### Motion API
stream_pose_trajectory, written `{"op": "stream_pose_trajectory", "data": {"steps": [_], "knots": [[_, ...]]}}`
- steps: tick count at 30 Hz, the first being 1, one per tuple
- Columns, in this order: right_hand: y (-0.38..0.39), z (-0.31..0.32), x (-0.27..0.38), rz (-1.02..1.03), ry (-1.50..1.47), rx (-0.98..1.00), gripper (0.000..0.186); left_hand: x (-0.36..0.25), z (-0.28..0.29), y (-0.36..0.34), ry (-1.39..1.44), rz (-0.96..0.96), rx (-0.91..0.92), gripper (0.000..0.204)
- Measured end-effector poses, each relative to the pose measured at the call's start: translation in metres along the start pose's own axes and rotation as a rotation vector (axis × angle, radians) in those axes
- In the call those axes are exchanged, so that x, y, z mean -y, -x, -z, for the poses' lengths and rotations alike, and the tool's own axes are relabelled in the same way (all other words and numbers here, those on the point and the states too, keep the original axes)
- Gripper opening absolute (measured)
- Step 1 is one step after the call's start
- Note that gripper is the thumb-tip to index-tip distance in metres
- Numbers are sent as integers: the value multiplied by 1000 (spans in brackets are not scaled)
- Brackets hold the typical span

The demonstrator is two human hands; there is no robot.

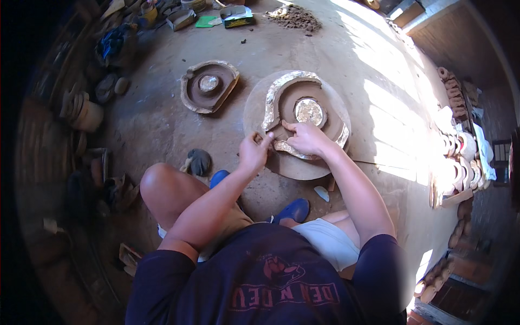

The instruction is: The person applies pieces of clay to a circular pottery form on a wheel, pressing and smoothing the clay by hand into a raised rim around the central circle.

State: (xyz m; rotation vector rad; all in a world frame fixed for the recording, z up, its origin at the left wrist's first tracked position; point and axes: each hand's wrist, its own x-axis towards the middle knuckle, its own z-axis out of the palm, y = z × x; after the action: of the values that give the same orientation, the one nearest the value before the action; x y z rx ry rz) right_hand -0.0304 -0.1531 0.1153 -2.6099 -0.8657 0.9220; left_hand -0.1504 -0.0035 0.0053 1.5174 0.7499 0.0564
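Note:
On a round flat disc [309, 172] in front of me lies a ring-shaped mould [272, 103] with a pale, chipped rim and a brown hollow inside. A round pale-topped hub [310, 112] stands in its middle. My left hand [253, 153] is at the mould's near-left edge, thumb and fingers pinched together; whatever is between them is too small to make out. Across the near part of the hollow reaches my right hand [307, 139], forefinger stretched out beside the hub and touching the brown surface. Its lower fingers are partly hidden.
A second, smaller mould [188, 97] with a central hub lies left of the disc. A dark cloth bundle [199, 162] sits near my knee. Farther off are crumbled clay [297, 19], a small box [237, 17] and stacked pottery pieces [457, 168] at right.

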Motion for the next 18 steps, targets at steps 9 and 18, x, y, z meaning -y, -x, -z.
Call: {"op": "stream_pose_trajectory", "data": {"steps": [9,18], "knots": [[10,13,-10,-13,461,112,33,9,5,-8,-23,-90,18,40],[-57,-4,13,281,84,-251,27,19,6,-32,8,-173,-177,33]]}}
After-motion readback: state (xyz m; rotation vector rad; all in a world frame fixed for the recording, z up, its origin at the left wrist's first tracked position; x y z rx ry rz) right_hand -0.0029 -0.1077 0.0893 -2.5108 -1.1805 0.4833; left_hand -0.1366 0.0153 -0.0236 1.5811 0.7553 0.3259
